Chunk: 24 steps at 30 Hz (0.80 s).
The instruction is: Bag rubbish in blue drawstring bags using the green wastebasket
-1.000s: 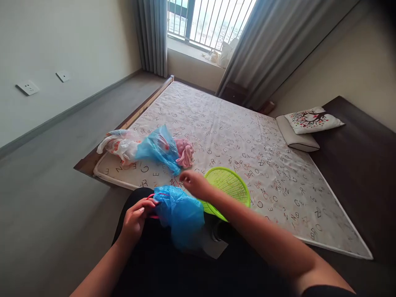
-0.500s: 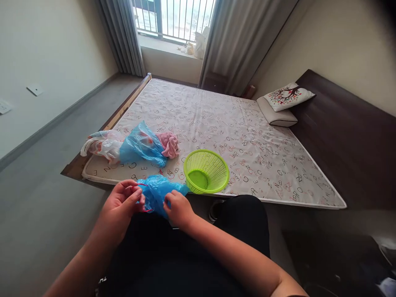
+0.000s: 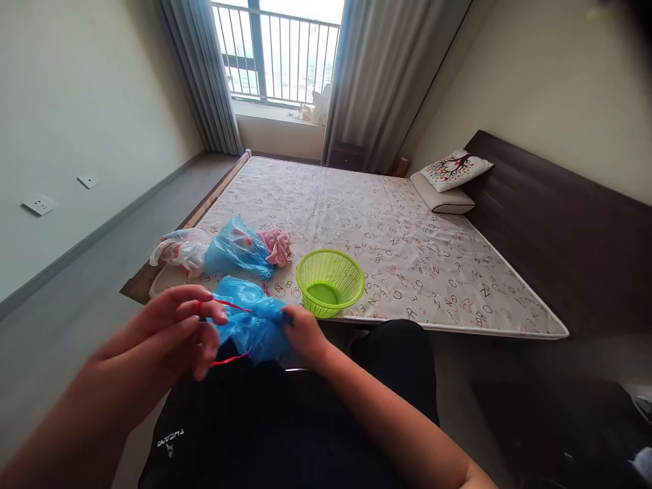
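Observation:
A thin blue plastic bag (image 3: 259, 333) with a red drawstring (image 3: 231, 305) is over my lap at the mattress edge. My left hand (image 3: 178, 326) has the drawstring looped around its curled fingers and holds it out to the left, taut from the bag. My right hand (image 3: 307, 337) grips the crumpled side of the bag, its fingertips partly hidden. Just beyond, a green plastic basket (image 3: 331, 282) stands upright on the mattress. Another blue plastic bag (image 3: 237, 248) lies behind, touching a pink cloth (image 3: 276, 246) on its right.
A white plastic bag (image 3: 186, 251) lies at the left corner of the mattress (image 3: 367, 224). Pillows (image 3: 453, 173) rest by the dark headboard (image 3: 540, 183). Curtains (image 3: 377, 81) flank a window (image 3: 285, 54) at the back. My knee (image 3: 402, 346) is against the bed's near side.
My left hand has moved left and closer to me, drawing the red drawstring out from the bag. My right hand keeps hold of the bag. The view has tilted up slightly.

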### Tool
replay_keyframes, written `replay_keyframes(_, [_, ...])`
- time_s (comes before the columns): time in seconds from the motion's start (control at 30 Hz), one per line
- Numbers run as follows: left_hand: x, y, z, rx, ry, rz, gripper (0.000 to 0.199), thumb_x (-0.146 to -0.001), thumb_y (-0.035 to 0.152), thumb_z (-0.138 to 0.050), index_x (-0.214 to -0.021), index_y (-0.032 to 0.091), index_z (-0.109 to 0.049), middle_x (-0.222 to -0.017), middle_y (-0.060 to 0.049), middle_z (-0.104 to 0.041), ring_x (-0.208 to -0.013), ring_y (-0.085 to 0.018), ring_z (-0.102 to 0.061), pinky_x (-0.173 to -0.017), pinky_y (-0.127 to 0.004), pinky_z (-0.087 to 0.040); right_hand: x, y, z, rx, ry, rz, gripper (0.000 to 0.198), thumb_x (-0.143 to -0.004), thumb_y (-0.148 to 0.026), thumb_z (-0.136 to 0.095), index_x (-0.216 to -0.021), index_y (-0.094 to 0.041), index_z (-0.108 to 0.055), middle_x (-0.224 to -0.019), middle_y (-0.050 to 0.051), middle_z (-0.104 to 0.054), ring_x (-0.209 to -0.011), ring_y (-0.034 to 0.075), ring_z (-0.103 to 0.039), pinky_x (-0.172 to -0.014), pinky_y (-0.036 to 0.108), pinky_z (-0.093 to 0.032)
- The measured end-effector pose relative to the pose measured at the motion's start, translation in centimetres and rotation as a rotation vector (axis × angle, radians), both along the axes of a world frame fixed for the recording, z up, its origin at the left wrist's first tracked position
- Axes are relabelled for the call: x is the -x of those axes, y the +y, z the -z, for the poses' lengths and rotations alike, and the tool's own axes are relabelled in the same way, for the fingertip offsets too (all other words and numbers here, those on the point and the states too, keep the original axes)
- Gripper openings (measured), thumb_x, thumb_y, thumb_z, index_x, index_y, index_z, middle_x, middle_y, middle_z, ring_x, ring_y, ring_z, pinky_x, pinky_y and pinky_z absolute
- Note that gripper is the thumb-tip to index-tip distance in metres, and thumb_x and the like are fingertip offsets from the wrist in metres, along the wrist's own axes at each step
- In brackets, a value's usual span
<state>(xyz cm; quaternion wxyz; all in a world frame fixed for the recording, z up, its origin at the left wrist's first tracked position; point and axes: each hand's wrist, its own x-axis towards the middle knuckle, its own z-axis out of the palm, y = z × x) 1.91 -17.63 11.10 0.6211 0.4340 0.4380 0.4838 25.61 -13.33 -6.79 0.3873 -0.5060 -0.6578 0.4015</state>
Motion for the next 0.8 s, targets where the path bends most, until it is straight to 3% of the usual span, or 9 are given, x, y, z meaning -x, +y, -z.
replay_keyframes(0.13, [2.8, -0.2, -1.0, -0.021, 0.256, -0.021, 0.045, -0.082, 0.037, -0.085, -0.125, 0.033, -0.074, -0.104, -0.009, -0.078, -0.049, -0.015, -0.057, -0.034, -0.026, -0.045, -4.8, 1.1, -1.1, 0.160, 0.278, 0.145, 0.029, -0.093, -0.048, -0.064, -0.103, -0.022, -0.071, -0.094, 0.004, -0.073, -0.086, 0.021, -0.067, -0.081, 0.034, -0.054])
replay_keyframes(0.23, [4.1, 1.4, 0.2, -0.016, 0.440, -0.057, 0.056, -0.074, 0.047, -0.089, -0.126, 0.031, -0.074, -0.113, -0.011, -0.079, -0.057, -0.020, -0.063, -0.041, -0.031, -0.053, -7.6, 0.7, -2.5, 0.296, 0.477, 0.188, 0.040, -0.084, -0.058, -0.075, -0.103, -0.023, -0.072, -0.094, 0.001, -0.072, -0.085, 0.018, -0.063, -0.079, 0.030, -0.051])
replay_keyframes(0.3, [3.8, 2.4, 1.5, -0.098, 0.541, -0.162, 0.057, -0.075, 0.050, -0.086, -0.126, 0.030, -0.072, -0.115, -0.010, -0.079, -0.073, -0.026, -0.071, -0.055, -0.036, -0.061, -8.4, 0.2, -3.3, 0.383, 0.590, 0.221, 0.046, -0.080, -0.062, -0.080, -0.105, -0.024, -0.073, -0.096, 0.001, -0.072, -0.085, 0.017, -0.062, -0.079, 0.029, -0.051])
replay_keyframes(0.37, [2.5, 2.7, 2.7, -0.251, 0.722, -0.325, 0.049, -0.082, 0.051, -0.080, -0.125, 0.028, -0.071, -0.119, -0.009, -0.077, -0.093, -0.031, -0.074, -0.078, -0.045, -0.065, -8.5, -0.4, -4.0, 0.480, 0.688, 0.250, 0.053, -0.074, -0.065, -0.084, -0.106, -0.024, -0.071, -0.092, 0.001, -0.071, -0.080, 0.017, -0.061, -0.074, 0.028, -0.051])
replay_keyframes(0.43, [0.2, 2.3, 3.7, -0.525, 0.927, -0.455, 0.040, -0.089, 0.048, -0.074, -0.122, 0.025, -0.072, -0.125, -0.009, -0.075, -0.115, -0.035, -0.071, -0.102, -0.053, -0.058, -8.3, -0.9, -4.7, 0.550, 0.717, 0.249, 0.058, -0.072, -0.068, -0.085, -0.105, -0.024, -0.070, -0.085, -0.001, -0.067, -0.072, 0.015, -0.058, -0.066, 0.027, -0.048])
replay_keyframes(0.5, [-2.5, 1.8, 4.7, -0.813, 1.044, -0.413, 0.035, -0.093, 0.044, -0.072, -0.122, 0.025, -0.071, -0.131, -0.009, -0.072, -0.128, -0.035, -0.066, -0.116, -0.055, -0.049, -8.1, -1.4, -5.4, 0.581, 0.680, 0.184, 0.057, -0.075, -0.070, -0.082, -0.106, -0.023, -0.068, -0.079, -0.002, -0.063, -0.066, 0.014, -0.055, -0.060, 0.026, -0.045])
replay_keyframes(0.57, [-5.0, 1.7, 6.2, -0.923, 1.082, -0.215, 0.032, -0.096, 0.041, -0.071, -0.124, 0.026, -0.071, -0.133, -0.009, -0.072, -0.130, -0.033, -0.065, -0.118, -0.052, -0.048, -8.0, -1.9, -6.1, 0.567, 0.633, 0.064, 0.054, -0.079, -0.065, -0.083, -0.112, -0.024, -0.068, -0.087, -0.001, -0.067, -0.073, 0.015, -0.059, -0.065, 0.027, -0.049])
replay_keyframes(0.7, [-7.6, 4.4, 11.6, -0.656, 1.183, 0.015, 0.036, -0.093, 0.037, -0.071, -0.126, 0.022, -0.071, -0.133, -0.015, -0.071, -0.126, -0.037, -0.066, -0.110, -0.052, -0.052, -8.4, -2.6, -7.0, 0.469, 0.514, -0.154, 0.067, -0.075, -0.037, -0.090, -0.135, -0.028, -0.061, -0.130, 0.004, -0.068, -0.117, 0.021, -0.065, -0.099, 0.033, -0.054])
replay_keyframes(0.8, [-7.3, 6.9, 16.0, -0.413, 1.094, 0.176, 0.035, -0.086, 0.031, -0.068, -0.119, 0.020, -0.073, -0.126, -0.015, -0.074, -0.119, -0.036, -0.070, -0.106, -0.048, -0.053, -9.6, -2.9, -7.1, 0.486, 0.397, -0.285, 0.077, -0.079, -0.029, -0.084, -0.149, -0.031, -0.052, -0.128, 0.003, -0.066, -0.113, 0.020, -0.065, -0.095, 0.033, -0.054])
